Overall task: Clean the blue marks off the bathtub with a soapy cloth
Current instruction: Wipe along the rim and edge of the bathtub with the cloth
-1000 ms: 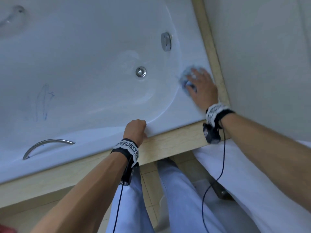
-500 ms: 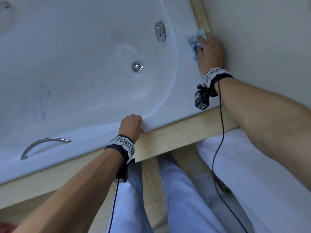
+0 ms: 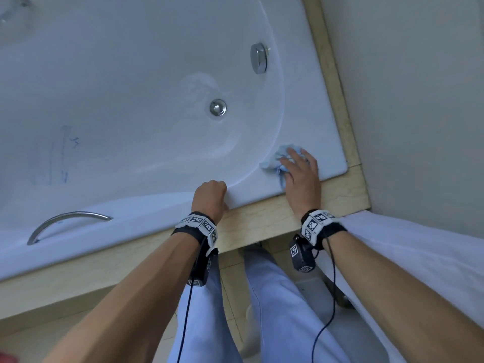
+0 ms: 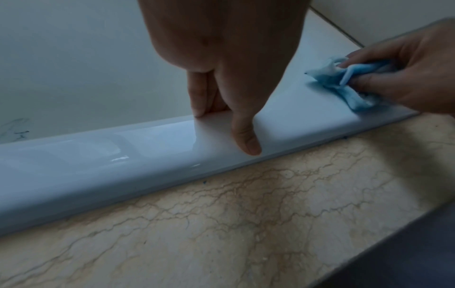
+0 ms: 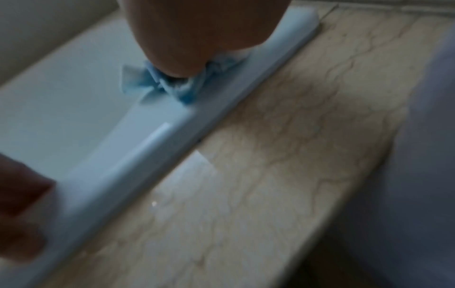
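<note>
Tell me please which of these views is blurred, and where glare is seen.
Right wrist view: strongly motion-blurred, the blue cloth smeared under the right hand. Left wrist view: mostly sharp, with small bright glare on the bathtub rim near the left hand. Head view: fairly sharp, dim bluish light, wide-angle bending at edges.

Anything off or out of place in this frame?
Yes: blue marks streak the tub's inner wall at the far left, untouched. The right hand rubs the cloth on the rim's near right corner, well away from them. Small blue specks dot the rim's seam.
</note>
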Demonstrator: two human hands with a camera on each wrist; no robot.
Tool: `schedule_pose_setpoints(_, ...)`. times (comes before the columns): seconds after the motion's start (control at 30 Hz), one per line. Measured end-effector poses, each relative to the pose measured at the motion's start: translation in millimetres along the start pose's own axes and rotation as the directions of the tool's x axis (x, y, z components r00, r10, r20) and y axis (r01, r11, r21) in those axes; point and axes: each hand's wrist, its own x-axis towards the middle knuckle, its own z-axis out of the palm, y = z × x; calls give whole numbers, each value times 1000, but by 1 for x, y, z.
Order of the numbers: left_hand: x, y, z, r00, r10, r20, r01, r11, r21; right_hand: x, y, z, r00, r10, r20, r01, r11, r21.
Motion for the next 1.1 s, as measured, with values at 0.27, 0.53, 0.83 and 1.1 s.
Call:
schedule_pose_setpoints(0.27, 2, -7, 1, 999, 33, -6, -33, 999, -15, 45, -29, -20, 979, 150, -137, -88, 920, 382)
schedule_pose_setpoints(0.53, 3, -17, 9, 995, 90, -48, -93, 995, -47, 85, -9, -1, 992, 67, -106, -77, 992, -95)
schedule_pose_setpoints(0.83, -3, -74, 36, 981, 137, -135, -162, 968, -194, 36, -90, 56, 963, -66, 263, 178, 885, -430)
schedule_pose_setpoints(1.1, -49, -204, 54, 959, -277, -62, 256, 938, -232, 34, -200, 132, 792, 203, 576, 28, 930, -367)
